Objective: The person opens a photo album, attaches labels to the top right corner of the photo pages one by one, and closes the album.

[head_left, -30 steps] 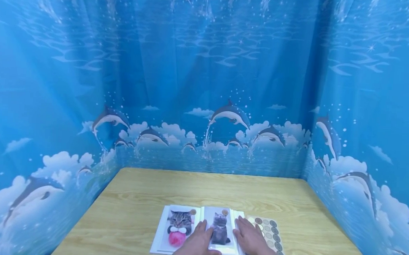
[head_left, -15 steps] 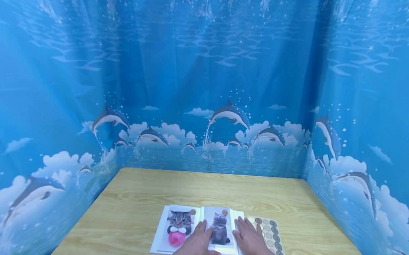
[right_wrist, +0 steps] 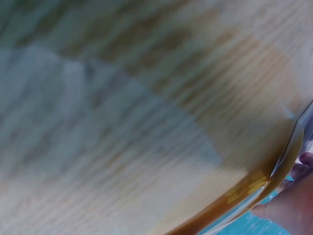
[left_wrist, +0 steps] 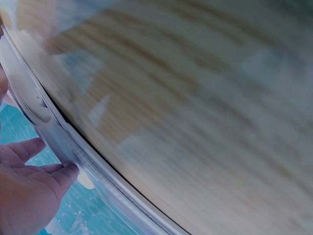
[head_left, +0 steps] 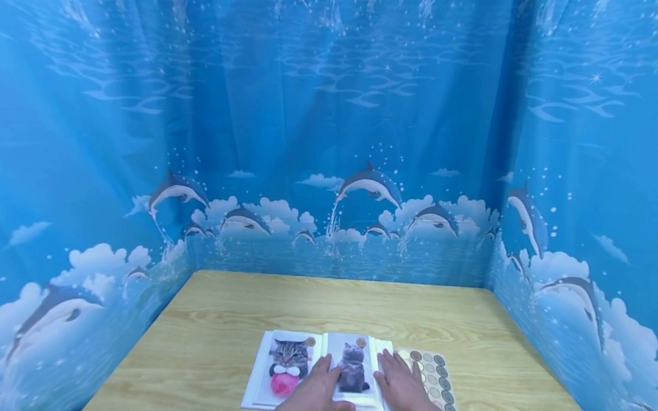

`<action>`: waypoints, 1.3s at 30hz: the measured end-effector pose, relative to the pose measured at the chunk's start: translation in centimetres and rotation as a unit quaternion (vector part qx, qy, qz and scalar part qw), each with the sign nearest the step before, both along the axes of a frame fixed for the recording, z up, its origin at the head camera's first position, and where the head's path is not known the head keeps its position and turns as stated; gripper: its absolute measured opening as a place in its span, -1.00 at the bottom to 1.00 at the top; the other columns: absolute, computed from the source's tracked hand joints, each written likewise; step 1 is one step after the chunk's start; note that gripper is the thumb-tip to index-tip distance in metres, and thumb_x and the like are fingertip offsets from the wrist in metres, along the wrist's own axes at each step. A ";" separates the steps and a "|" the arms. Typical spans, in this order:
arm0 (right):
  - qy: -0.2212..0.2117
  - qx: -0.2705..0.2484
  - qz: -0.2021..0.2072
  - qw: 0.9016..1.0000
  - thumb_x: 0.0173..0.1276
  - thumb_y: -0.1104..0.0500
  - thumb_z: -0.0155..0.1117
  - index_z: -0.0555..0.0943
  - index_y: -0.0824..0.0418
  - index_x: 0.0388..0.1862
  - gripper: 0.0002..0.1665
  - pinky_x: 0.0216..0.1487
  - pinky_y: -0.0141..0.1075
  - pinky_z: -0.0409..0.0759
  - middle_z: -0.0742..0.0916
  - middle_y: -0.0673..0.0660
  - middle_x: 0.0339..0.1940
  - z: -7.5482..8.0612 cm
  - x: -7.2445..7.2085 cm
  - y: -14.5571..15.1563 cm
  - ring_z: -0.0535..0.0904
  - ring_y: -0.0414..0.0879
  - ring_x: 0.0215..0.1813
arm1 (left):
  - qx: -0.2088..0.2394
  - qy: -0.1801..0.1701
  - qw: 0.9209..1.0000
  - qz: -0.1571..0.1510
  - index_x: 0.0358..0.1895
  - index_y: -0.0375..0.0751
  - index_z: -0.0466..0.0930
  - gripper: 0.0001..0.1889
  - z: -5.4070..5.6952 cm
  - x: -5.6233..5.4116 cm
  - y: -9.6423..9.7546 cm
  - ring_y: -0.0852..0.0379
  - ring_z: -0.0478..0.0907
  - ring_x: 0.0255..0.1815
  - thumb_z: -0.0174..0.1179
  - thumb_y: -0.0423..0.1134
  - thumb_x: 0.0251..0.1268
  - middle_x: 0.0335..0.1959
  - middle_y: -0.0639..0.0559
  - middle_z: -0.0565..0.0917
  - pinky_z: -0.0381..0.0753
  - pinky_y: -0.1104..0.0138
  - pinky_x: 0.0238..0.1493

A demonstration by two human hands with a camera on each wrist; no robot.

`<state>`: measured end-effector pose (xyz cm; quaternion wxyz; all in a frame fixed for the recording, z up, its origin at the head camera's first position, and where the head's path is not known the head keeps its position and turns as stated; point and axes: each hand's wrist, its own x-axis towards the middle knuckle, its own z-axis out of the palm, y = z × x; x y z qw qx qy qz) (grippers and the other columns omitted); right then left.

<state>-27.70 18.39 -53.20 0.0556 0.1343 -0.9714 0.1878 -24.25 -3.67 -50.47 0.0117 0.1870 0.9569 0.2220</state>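
Note:
An open photo album (head_left: 251,393) lies on the wooden table in the head view. Its left page bears a tabby cat picture (head_left: 290,354) with a pink ball; its right page, a grey cat picture (head_left: 353,375). Each page has a small round coin-like sticker (head_left: 361,342) near its top right corner. My left hand (head_left: 315,390) rests across the album's middle, fingers extended onto the right page. My right hand (head_left: 405,388) lies on the album's right edge, its fingers straight. Both wrist views show fingers at the album's edge (left_wrist: 93,159).
Just right of the album, partly under my right hand, lies a sheet of round stickers (head_left: 447,382) in grey and pale tones. The wooden table (head_left: 219,311) runs back to a blue dolphin-print curtain (head_left: 310,137) that stands on three sides.

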 end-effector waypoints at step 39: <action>-0.018 0.018 -0.003 1.000 0.55 0.04 0.01 0.41 0.34 0.39 -0.43 0.39 0.44 -0.10 0.43 0.31 0.44 0.4 0.1 -0.3 0.22 0.32 0.48 | 0.196 0.104 0.975 0.001 0.21 -0.45 0.52 -0.57 0.6 0.8 -4.4 -0.10 0.67 -0.04 0.15 -0.25 0.38 0.01 -0.25 0.68 0.68 0.09 0.00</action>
